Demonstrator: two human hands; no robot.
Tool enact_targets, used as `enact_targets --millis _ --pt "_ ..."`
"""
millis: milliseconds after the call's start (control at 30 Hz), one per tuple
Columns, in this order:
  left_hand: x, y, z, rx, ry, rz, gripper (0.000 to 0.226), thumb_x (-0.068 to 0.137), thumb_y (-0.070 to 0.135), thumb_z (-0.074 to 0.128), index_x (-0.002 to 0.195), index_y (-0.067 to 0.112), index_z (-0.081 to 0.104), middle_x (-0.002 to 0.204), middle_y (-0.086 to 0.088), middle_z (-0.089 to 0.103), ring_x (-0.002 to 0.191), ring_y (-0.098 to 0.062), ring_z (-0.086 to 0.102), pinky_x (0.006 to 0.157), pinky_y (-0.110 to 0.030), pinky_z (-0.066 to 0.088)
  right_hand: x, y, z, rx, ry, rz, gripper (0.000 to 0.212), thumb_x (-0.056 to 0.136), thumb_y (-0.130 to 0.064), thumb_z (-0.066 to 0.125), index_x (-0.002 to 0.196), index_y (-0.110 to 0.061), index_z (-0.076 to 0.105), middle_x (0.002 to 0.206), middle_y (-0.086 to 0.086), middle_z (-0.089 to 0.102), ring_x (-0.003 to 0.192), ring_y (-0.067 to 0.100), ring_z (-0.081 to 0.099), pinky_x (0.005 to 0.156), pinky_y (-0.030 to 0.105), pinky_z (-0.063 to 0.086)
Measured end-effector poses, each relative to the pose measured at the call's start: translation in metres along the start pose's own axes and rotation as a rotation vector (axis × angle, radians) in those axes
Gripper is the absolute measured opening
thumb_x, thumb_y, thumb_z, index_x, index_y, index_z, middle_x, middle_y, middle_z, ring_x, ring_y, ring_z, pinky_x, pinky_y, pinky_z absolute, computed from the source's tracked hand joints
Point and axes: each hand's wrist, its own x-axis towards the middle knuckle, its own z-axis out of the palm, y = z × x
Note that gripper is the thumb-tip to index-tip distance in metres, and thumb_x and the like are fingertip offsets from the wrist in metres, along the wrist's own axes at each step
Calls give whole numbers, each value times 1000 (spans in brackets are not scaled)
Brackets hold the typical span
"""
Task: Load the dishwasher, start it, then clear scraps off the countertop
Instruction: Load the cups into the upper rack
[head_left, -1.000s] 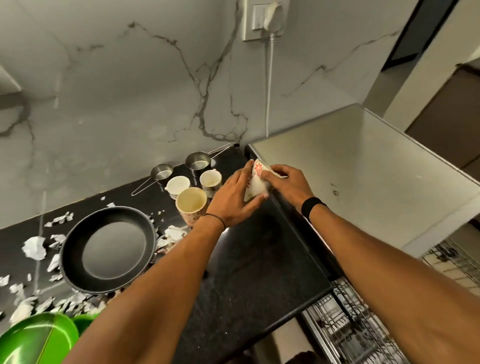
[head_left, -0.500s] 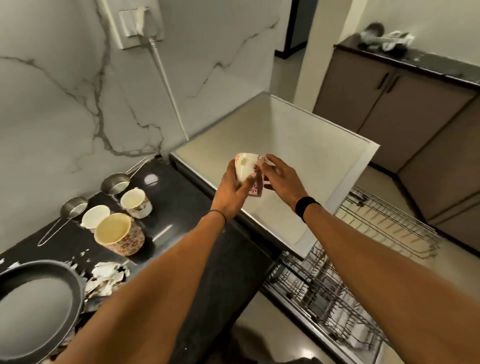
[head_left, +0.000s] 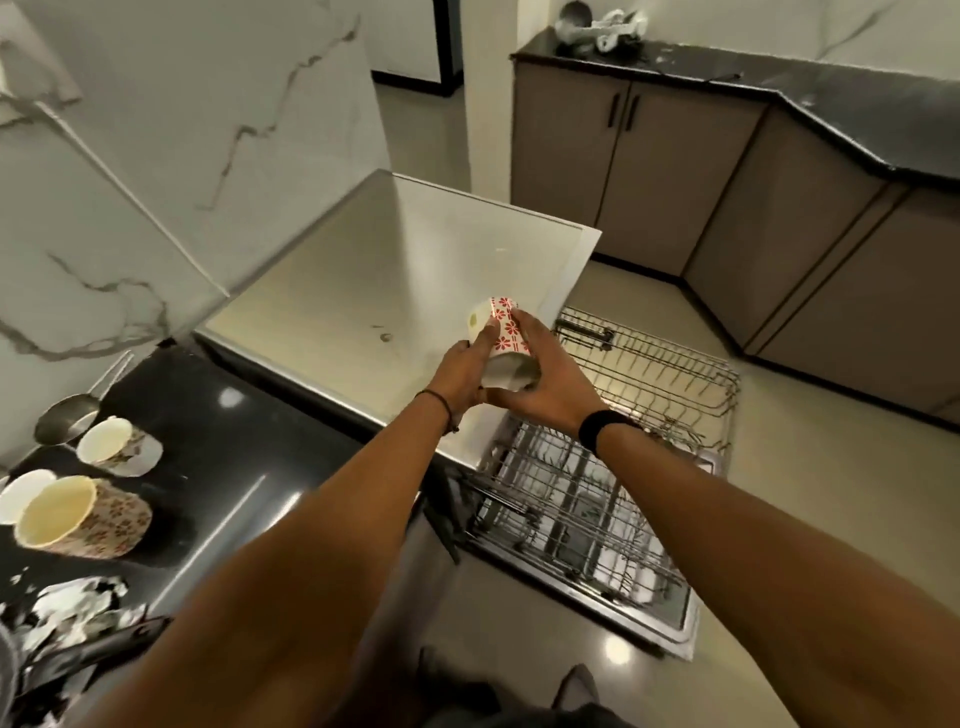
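Floral cup (head_left: 503, 332): centre frame, tilted, held over the dishwasher's steel top (head_left: 363, 291), near the pulled-out rack (head_left: 654, 374). Left hand (head_left: 460, 374): fingers curled against its side. Right hand (head_left: 545, 384): wrapped round it. Countertop (head_left: 234, 441), lower left: tall mug (head_left: 78, 512), scraps (head_left: 78, 603).

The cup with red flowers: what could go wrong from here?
The cup lies tilted between the left hand and right hand, near the pulled-out wire rack. If either grip loosens, it may fall onto the wires and chip. It could also knock the edge of the steel top.
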Motion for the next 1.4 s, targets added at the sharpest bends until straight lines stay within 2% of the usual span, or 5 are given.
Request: enact_targets --millis 233,400,633,933,1400 --pt "-5 -10 117 81 -206 -70 59 99 65 44 127 17 64 119 -12 73 113 -32 69 103 -49 52 -54 61 -55 18 256 142 105 69 -46 87 153 -38 25 155 -1 37 135 20 44 106 40 48" --pt "-11 -17 178 249 -329 -72 61 104 62 28 126 18 63 131 -17 66 104 -23 62 78 -34 47 -87 92 -101 71 382 210 99 68 -36 88 151 -31 34 141 0 54 116 17 58 93 34 56" --pt "-16 -36 189 976 -336 788 82 94 21 57 162 29 12 164 -5 23 150 -22 26 121 -46 29 -120 136 -140 271 374 394 96 64 -37 91 145 -31 41 124 -6 60 106 11 64 88 34 59" --pt "15 -70 217 1246 -413 934 92 83 35 79 159 24 28 160 -2 31 145 -24 33 101 -42 52 -115 166 -133 283 237 496 91 54 -55 85 135 -35 50 129 -9 60 116 17 59 95 40 55" --pt "73 -101 198 727 -390 361 97 72 44 89 153 27 38 140 -1 55 125 -19 51 103 -34 46 -88 211 -114 502 250 726 41 95 -31 66 135 -21 61 124 5 68 114 23 65 91 44 59"
